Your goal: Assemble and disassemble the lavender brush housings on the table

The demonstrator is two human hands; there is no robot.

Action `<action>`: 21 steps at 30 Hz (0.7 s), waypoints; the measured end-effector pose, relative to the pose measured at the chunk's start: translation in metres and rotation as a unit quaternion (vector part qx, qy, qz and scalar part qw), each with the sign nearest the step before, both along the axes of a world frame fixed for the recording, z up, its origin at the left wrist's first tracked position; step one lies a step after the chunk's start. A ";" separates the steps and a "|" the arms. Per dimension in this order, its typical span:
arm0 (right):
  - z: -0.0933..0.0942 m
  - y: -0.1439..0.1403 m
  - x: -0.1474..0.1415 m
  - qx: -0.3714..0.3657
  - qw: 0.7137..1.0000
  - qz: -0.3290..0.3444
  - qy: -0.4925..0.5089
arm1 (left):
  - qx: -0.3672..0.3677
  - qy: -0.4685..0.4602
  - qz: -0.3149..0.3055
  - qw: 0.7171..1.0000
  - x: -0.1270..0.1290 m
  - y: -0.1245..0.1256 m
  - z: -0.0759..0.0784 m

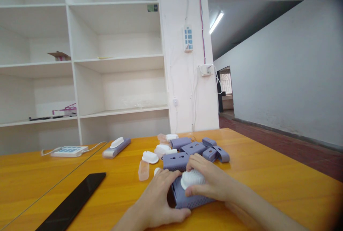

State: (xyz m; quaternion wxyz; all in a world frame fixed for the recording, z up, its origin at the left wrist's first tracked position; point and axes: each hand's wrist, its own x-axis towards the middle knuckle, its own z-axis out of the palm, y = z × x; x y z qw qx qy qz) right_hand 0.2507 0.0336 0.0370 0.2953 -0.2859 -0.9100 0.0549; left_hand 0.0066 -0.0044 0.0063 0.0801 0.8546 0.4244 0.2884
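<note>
Left hand (158, 197) grip clamped on purple case (184, 197) edge, on tabletop (268, 177). Right hand (207, 182) grip closed around white brush head (191, 178), pressing it onto case. Spare purple parts (193, 149) just behind.

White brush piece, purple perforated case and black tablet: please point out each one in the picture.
White brush piece (192, 178), head view, on its bristled top.
Purple perforated case (193, 200), head view, on its holed side.
Black tablet (76, 200), head view, on its screen.

Purple case (187, 197) partly under hands
</note>
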 end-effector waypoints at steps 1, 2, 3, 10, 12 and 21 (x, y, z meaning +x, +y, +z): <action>0.000 0.001 -0.001 0.006 1.000 -0.005 -0.007 | -0.001 0.001 0.001 1.000 0.000 0.000 0.001; 0.001 0.003 -0.003 0.013 1.000 -0.010 -0.014 | -0.002 0.002 0.002 1.000 0.001 -0.001 0.001; 0.003 0.004 -0.005 0.019 0.999 -0.014 -0.023 | -0.004 0.004 0.003 1.000 0.001 -0.001 0.001; 0.012 0.005 -0.022 0.084 0.992 -0.005 -0.096 | -0.003 0.001 -0.021 1.000 0.002 -0.001 0.006; 0.011 0.004 -0.023 0.099 0.990 -0.005 -0.103 | -0.003 -0.002 -0.024 1.000 0.002 -0.002 0.007; 0.008 0.005 -0.023 0.139 0.984 0.012 -0.108 | -0.008 -0.003 -0.022 1.000 0.004 -0.003 0.008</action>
